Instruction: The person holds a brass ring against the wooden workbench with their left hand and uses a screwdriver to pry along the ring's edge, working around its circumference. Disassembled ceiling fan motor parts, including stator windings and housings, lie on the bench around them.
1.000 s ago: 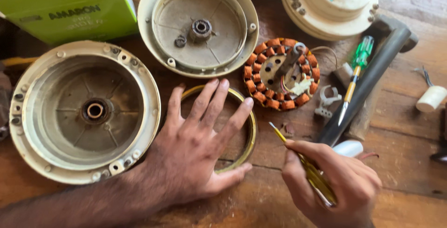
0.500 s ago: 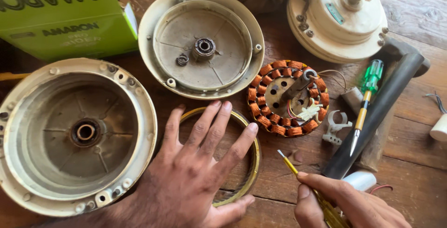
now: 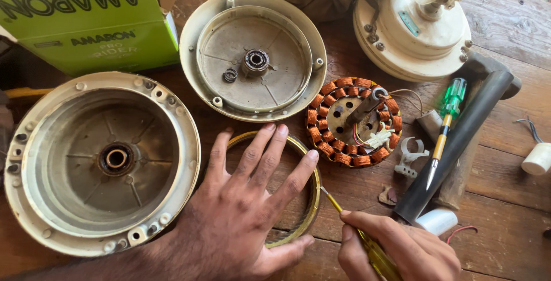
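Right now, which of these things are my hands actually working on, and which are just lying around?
In hand:
- left hand pressed flat on the brass ring
- right hand holding a yellow-handled screwdriver, tip at the ring's edge

Lying about:
- two cream motor covers
- copper-wound stator
- assembled fan motor
- green-handled screwdriver
- black tube
- green box

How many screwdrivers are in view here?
2. A green-handled screwdriver lies on the black tube at right. A yellow-handled screwdriver is gripped in the right hand, its tip touching the brass ring. Others may be hidden.
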